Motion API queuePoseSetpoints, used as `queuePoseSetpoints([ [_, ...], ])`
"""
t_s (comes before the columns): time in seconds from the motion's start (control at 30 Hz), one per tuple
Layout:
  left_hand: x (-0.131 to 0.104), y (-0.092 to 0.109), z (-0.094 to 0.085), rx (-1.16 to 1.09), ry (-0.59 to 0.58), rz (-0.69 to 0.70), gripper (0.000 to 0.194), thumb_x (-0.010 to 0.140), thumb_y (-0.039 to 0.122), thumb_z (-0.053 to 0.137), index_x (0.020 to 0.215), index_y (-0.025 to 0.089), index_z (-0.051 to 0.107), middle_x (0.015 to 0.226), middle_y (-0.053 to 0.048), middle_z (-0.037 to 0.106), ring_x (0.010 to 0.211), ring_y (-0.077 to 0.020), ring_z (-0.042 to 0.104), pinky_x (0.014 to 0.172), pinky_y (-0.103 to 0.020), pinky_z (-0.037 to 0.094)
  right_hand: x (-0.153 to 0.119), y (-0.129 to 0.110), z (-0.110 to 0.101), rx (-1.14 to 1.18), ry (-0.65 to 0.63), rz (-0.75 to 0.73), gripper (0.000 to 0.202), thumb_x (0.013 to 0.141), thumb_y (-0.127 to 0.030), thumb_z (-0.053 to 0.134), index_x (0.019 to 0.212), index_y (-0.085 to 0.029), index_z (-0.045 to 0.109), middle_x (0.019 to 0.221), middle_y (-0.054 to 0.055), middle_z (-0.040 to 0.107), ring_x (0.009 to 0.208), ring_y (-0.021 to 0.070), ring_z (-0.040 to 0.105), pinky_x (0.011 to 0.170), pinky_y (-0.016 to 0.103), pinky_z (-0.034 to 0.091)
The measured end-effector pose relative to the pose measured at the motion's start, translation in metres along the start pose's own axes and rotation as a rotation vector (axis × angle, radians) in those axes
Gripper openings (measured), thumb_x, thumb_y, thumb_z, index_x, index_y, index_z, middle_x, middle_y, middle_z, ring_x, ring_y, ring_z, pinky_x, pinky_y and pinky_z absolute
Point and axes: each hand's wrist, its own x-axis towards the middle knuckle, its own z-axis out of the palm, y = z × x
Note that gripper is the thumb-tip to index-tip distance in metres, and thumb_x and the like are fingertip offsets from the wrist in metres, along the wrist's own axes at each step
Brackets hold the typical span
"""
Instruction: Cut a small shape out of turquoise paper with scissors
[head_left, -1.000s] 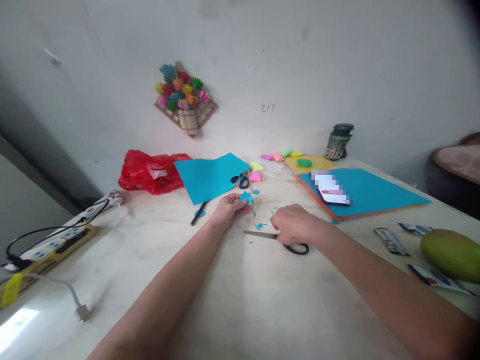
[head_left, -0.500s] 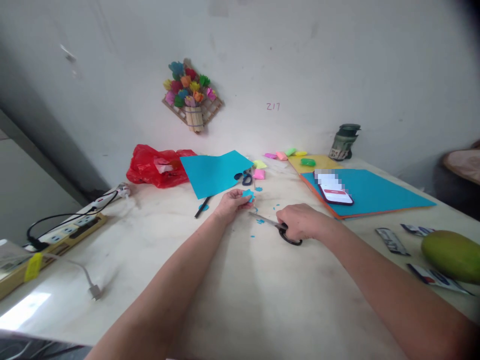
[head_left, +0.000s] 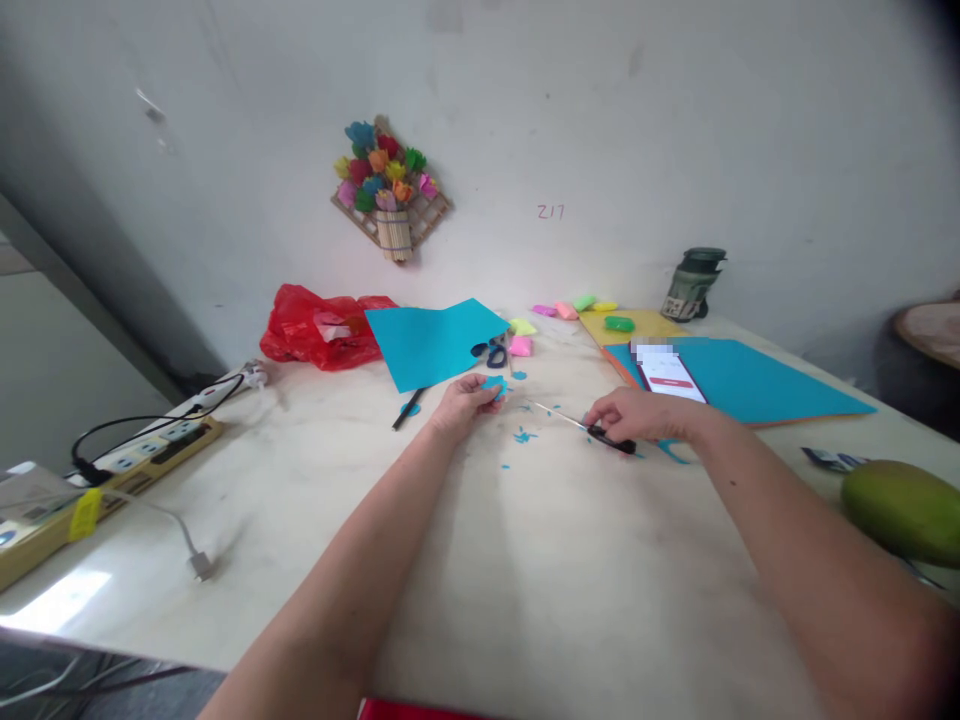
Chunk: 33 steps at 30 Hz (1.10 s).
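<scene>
My left hand (head_left: 463,405) pinches a small blue paper cutout (head_left: 495,385) between thumb and fingers above the table. To its right, my right hand (head_left: 619,412) is closed round the black handle of a pair of scissors (head_left: 596,430). The blades point left toward the cutout and are apart from it. Small blue paper scraps (head_left: 523,435) lie on the table below the hands. A curved blue paper strip (head_left: 673,452) rests beside my right wrist. Behind my left hand is a large blue sheet (head_left: 431,345) with cut edges.
A second pair of scissors (head_left: 496,356), a black pen (head_left: 407,410) and colourful clay packs (head_left: 521,346) lie near the sheet. At right are a phone (head_left: 671,375) on blue paper (head_left: 765,380), a bottle (head_left: 694,285) and a mango (head_left: 900,510). A power strip (head_left: 150,450) runs along the left.
My right hand has moved right with the scissors, away from the cutout, and the blades look more closed. My left hand still holds the cutout. The view has shifted slightly.
</scene>
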Motion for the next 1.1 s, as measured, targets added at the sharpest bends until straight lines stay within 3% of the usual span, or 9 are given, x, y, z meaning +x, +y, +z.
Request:
queuePoseSetpoints([
  [0.13, 0.000, 0.000, -0.001, 0.070, -0.052, -0.004, 0.032, 0.057, 0.029, 0.075, 0.073, 0.013, 0.052, 0.062, 0.000, 0.059, 0.054, -0.0097, 0.055, 0.055, -0.023, 0.042, -0.003, 0.013, -0.002, 0.347, 0.017, -0.064, 0.038, 0.062, -0.019, 0.056, 0.100, -0.015, 0.059, 0.077, 0.007, 0.068, 0.056, 0.0126, 0.058, 0.053, 0.023, 0.045],
  [0.27, 0.002, 0.000, -0.002, 0.119, -0.047, -0.014, 0.031, 0.057, 0.029, 0.075, 0.075, 0.013, 0.055, 0.060, 0.001, 0.057, 0.050, -0.0077, 0.051, 0.051, -0.022, 0.039, 0.005, 0.012, 0.001, 0.456, 0.218, -0.047, 0.025, 0.070, -0.030, 0.057, 0.090, -0.015, 0.060, 0.066, 0.004, 0.063, 0.045, 0.0078, 0.051, 0.033, 0.018, 0.025],
  [0.43, 0.003, -0.002, -0.003, 0.195, -0.067, -0.012, 0.028, 0.057, 0.030, 0.073, 0.075, 0.013, 0.059, 0.059, 0.002, 0.055, 0.047, -0.0066, 0.046, 0.048, -0.021, 0.035, 0.024, -0.006, 0.010, 0.675, 0.302, -0.161, 0.038, 0.073, -0.045, 0.056, 0.088, -0.011, 0.058, 0.059, 0.004, 0.058, 0.039, 0.0061, 0.045, 0.030, 0.018, 0.019],
  [0.5, 0.002, -0.001, -0.001, 0.239, -0.065, -0.009, 0.027, 0.057, 0.030, 0.073, 0.074, 0.014, 0.060, 0.058, 0.003, 0.054, 0.046, -0.0062, 0.045, 0.048, -0.021, 0.035, 0.032, -0.015, 0.018, 0.758, 0.298, -0.245, 0.036, 0.073, -0.044, 0.058, 0.089, -0.012, 0.058, 0.063, 0.005, 0.061, 0.042, 0.0066, 0.047, 0.032, 0.018, 0.022],
  [0.63, -0.003, 0.001, 0.003, 0.302, -0.095, -0.014, 0.027, 0.057, 0.032, 0.073, 0.072, 0.014, 0.060, 0.055, 0.003, 0.052, 0.045, -0.0059, 0.044, 0.047, -0.021, 0.033, 0.045, -0.028, 0.037, 0.876, 0.451, -0.293, 0.036, 0.064, -0.034, 0.067, 0.092, -0.015, 0.055, 0.071, 0.007, 0.066, 0.050, 0.0103, 0.056, 0.033, 0.016, 0.022],
  [0.8, -0.006, 0.002, 0.004, 0.339, -0.154, -0.038, 0.027, 0.059, 0.033, 0.073, 0.072, 0.013, 0.059, 0.056, 0.002, 0.053, 0.045, -0.0054, 0.042, 0.046, -0.019, 0.031, 0.050, -0.027, 0.051, 0.885, 0.525, -0.284, 0.041, 0.058, -0.026, 0.070, 0.094, -0.016, 0.054, 0.067, 0.004, 0.065, 0.051, 0.0114, 0.059, 0.034, 0.016, 0.023],
  [1.1, -0.012, 0.007, 0.003, 0.372, -0.215, -0.097, 0.031, 0.059, 0.031, 0.074, 0.081, 0.013, 0.062, 0.055, 0.000, 0.057, 0.046, -0.0080, 0.048, 0.047, -0.021, 0.036, 0.046, -0.029, 0.057, 0.823, 0.529, -0.304, 0.045, 0.055, -0.032, 0.072, 0.094, -0.017, 0.055, 0.052, -0.002, 0.057, 0.048, 0.0122, 0.055, 0.036, 0.017, 0.025],
])
